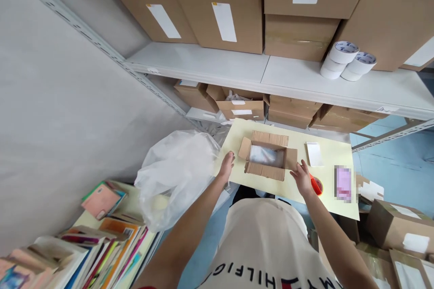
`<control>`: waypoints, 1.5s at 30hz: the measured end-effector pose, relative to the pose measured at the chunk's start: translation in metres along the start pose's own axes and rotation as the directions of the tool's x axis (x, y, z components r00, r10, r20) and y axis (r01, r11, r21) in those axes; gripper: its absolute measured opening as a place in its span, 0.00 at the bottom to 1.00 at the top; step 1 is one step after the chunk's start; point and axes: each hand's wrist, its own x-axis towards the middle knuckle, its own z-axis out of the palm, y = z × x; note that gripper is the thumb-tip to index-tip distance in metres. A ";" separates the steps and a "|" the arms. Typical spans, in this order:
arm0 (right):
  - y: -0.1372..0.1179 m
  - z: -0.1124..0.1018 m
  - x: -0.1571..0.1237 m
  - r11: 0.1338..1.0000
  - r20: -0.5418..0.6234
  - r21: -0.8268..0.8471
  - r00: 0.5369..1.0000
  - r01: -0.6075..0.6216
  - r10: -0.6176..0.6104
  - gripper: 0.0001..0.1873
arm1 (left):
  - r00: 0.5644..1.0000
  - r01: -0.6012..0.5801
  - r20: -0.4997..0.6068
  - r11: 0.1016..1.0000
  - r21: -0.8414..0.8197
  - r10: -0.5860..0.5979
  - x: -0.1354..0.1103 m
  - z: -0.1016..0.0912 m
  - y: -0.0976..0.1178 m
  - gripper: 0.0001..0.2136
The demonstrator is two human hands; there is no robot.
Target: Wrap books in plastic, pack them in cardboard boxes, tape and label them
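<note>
A small cardboard box point(264, 172) sits on the pale yellow tabletop point(271, 191) with its flaps folded outward. Inside lies an item in clear plastic wrap point(266, 156); what it is, I cannot make out. My left hand point(226, 167) hovers off the box's left side, fingers loosely extended and holding nothing. At the right flap's lower corner is my right hand point(301, 178), its fingers apart and seeming to touch the cardboard. A red tape dispenser point(316, 185) lies just beside that hand, partly covered by it.
A white pad point(314, 154) and a blurred purple item point(343, 183) lie on the table's right. A plastic bag point(178, 171) bulges at the left, above rows of books point(111, 253). Behind stands a shelf point(217, 64) with cartons and white tape rolls point(343, 53). More cartons point(396, 226) stand lower right.
</note>
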 end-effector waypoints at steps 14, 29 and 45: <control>-0.004 0.004 -0.012 0.549 0.537 -0.617 0.812 0.563 -0.229 0.24 | 0.616 -0.728 0.673 0.623 0.287 0.410 0.006 -0.014 0.013 0.30; -0.032 0.051 0.022 0.916 -0.052 -0.354 0.974 0.190 -0.222 0.47 | 0.953 -0.241 0.172 0.968 -0.074 0.250 0.028 0.023 -0.017 0.15; 0.000 0.072 -0.009 0.757 0.000 -0.606 0.951 0.246 -0.309 0.23 | 0.573 -0.808 0.629 0.493 0.323 0.525 0.016 0.007 0.021 0.32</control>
